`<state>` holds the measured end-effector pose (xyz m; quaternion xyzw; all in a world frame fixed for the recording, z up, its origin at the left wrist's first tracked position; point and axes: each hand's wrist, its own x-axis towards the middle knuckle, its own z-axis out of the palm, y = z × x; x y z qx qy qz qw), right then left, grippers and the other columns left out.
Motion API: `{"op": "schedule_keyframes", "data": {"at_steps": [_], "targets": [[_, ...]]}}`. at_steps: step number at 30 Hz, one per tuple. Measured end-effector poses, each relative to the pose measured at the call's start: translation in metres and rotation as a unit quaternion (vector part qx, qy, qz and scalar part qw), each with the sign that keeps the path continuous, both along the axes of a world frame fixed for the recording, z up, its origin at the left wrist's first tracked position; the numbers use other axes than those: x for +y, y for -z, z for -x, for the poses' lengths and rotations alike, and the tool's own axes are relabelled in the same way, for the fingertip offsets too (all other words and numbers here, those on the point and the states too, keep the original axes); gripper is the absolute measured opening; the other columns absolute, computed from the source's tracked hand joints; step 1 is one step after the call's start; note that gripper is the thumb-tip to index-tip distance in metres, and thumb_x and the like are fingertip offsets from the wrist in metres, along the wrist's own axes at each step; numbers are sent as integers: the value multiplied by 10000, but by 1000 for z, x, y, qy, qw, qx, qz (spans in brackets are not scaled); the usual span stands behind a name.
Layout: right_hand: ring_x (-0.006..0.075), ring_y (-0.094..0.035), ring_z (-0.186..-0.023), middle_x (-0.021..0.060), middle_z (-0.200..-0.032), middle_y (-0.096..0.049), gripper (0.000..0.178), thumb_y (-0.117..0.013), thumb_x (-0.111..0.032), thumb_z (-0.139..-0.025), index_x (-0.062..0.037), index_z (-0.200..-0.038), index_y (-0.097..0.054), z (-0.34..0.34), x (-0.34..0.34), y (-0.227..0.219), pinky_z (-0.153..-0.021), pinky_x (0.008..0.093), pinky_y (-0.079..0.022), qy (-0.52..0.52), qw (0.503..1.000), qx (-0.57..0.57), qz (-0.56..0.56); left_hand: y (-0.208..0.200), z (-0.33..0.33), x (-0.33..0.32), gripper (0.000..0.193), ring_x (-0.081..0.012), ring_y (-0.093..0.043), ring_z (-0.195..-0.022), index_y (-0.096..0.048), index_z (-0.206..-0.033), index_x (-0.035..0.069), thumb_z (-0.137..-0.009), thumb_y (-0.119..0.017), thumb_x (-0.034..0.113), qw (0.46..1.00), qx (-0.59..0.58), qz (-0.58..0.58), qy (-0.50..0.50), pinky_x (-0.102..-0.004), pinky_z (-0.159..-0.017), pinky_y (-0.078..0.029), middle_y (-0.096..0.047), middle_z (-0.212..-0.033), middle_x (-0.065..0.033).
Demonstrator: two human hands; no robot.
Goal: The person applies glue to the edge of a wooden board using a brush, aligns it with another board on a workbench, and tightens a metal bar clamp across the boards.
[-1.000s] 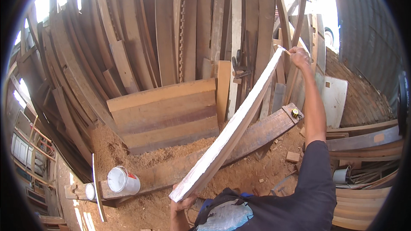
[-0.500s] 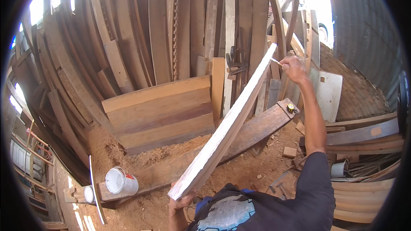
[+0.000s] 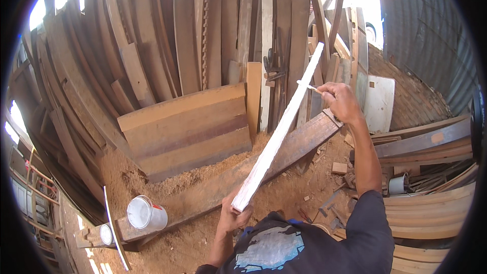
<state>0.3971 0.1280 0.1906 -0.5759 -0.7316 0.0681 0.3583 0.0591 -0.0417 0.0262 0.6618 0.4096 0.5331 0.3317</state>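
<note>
A long wooden plank [image 3: 279, 139], its upper edge coated in wet-looking white, slants up from near my body toward the far right. My left hand [image 3: 232, 215] is closed around its near end. Near the far end, my right hand [image 3: 341, 102] pinches a thin stick-like applicator [image 3: 315, 89]. The applicator's white tip touches the plank's coated edge; whether it has bristles is too small to tell. Below the plank lies a low wooden bench [image 3: 203, 204]. A white bucket [image 3: 147, 216] stands at the bench's left end, beside a smaller white container [image 3: 106, 234].
A wide panel of joined boards [image 3: 185, 129] leans beyond the bench. Tall boards [image 3: 190, 30] line the back. A thin curved strip [image 3: 112, 226] rests against the bench's left end. At right are stacked timber [image 3: 431, 220] and a grey pail [image 3: 398, 185]; tools lie on the sawdust-strewn floor.
My right hand and the applicator have moved nearer along the plank's edge. The plank's near end and my left hand have shifted right and up, and the plank has turned somewhat steeper.
</note>
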Motion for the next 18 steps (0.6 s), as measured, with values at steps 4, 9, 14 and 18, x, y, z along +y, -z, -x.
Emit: {"op": "schedule_keyframes", "data": {"at_steps": [4, 9, 14, 18], "targets": [[316, -664, -858, 204, -916, -674, 205, -558, -69, -842, 12, -986, -679, 40, -51, -14, -769, 364, -504, -2, 999, 16, 30, 0, 6, 9, 507, -141, -591, -770, -541, -1220, -56, -730, -623, 44, 998, 11, -60, 21, -273, -736, -480, -650, -917, -128], [320, -660, -828, 194, -919, -675, 202, -578, -65, -833, 26, -988, -671, 61, -87, -1, -749, 375, -504, -69, 996, 1, -55, -3, 9, 13, 393, -198, -616, -716, -586, -1118, -24, -735, -627, 51, 999, 16, -43, 27, -296, -665, -487, -640, -836, -134], [343, -641, -776, 183, -886, -660, 191, -605, -60, -821, 19, -984, -667, 94, -127, -9, -715, 403, -498, -107, 992, -38, -58, 10, 18, 15, 264, -258, -598, -668, -600, -1001, -11, -749, -638, 59, 999, 22, -20, 28, -314, -634, -479, -609, -783, -143], [326, -629, -728, 152, -817, -630, 185, -623, -26, -799, -9, -978, -667, 114, -151, -14, -639, 394, -495, -162, 982, -58, -79, 3, 21, 15, 222, -280, -584, -652, -601, -971, -6, -762, -639, 60, 999, 37, -19, 29, -333, -622, -473, -599, -768, -141]]}}
